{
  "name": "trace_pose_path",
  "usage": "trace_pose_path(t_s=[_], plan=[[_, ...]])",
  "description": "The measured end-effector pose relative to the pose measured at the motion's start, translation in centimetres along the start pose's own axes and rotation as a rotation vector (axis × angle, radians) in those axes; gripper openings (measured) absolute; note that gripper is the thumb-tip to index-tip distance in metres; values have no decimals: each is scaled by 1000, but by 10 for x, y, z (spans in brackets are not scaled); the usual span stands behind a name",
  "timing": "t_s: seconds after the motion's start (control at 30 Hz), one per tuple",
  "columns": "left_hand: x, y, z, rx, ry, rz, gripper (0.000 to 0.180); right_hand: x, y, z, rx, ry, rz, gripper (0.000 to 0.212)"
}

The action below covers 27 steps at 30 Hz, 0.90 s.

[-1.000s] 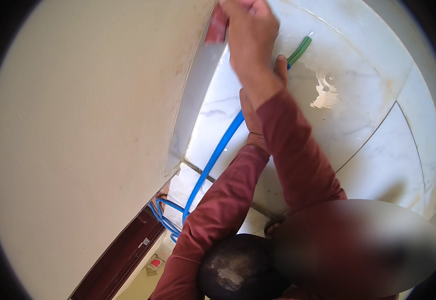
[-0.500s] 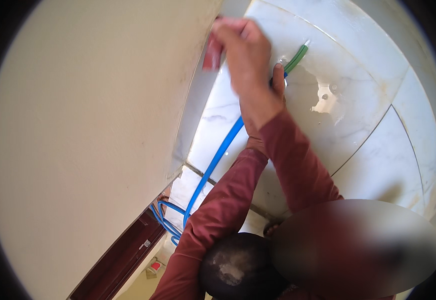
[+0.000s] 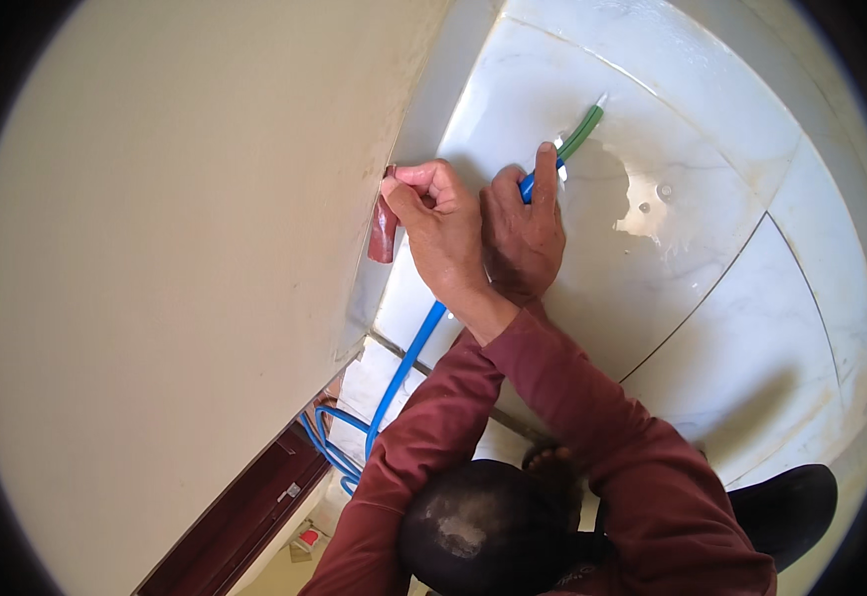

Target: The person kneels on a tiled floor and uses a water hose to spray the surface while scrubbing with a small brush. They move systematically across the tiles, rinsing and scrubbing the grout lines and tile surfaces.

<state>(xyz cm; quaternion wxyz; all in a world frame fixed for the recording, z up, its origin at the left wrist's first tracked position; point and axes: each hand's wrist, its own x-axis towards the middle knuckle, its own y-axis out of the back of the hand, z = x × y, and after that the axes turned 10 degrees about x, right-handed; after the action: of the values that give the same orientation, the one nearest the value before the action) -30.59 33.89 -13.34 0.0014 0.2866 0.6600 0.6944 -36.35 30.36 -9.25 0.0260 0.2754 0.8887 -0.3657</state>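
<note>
My forearms cross in red sleeves. My left hand [image 3: 525, 233] is closed round the blue hose [image 3: 415, 350] on the white tile, its index finger stretched along the hose. Just past that finger the hose meets a green piece of tube [image 3: 582, 132] with a whitish tip. In my right hand [image 3: 440, 223], fingertips pinch the upper end of a dark red, shiny flat strip [image 3: 383, 233], which hangs down beside the wall; its kind I cannot make out.
Water lies in a puddle [image 3: 642, 204] right of the hose end. A beige wall [image 3: 185, 248] closes off the left. Hose loops [image 3: 329, 437] lie near a dark red door frame [image 3: 244, 512]. My knee [image 3: 473, 526] is below my arms.
My right hand has moved down and left with the red strip, away from the hose end. My left hand and the hose end have shifted only slightly.
</note>
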Motion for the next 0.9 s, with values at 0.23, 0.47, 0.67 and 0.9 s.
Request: trace_pose_path(t_s=[0.23,0.47,0.67,0.9], plan=[[-4,-8,7,-111,119,-6,20,-4,-1,-24,80,-308,62,16],[-14,-24,13,-194,320,-20,26,65,-10,-52,67,-137,275,12],[-18,-15,-14,-155,238,-159,43,17,-26,-36,-53,-448,167,9],[-12,-2,6,-95,105,-157,61,-20,2,9,-202,37,46,10]])
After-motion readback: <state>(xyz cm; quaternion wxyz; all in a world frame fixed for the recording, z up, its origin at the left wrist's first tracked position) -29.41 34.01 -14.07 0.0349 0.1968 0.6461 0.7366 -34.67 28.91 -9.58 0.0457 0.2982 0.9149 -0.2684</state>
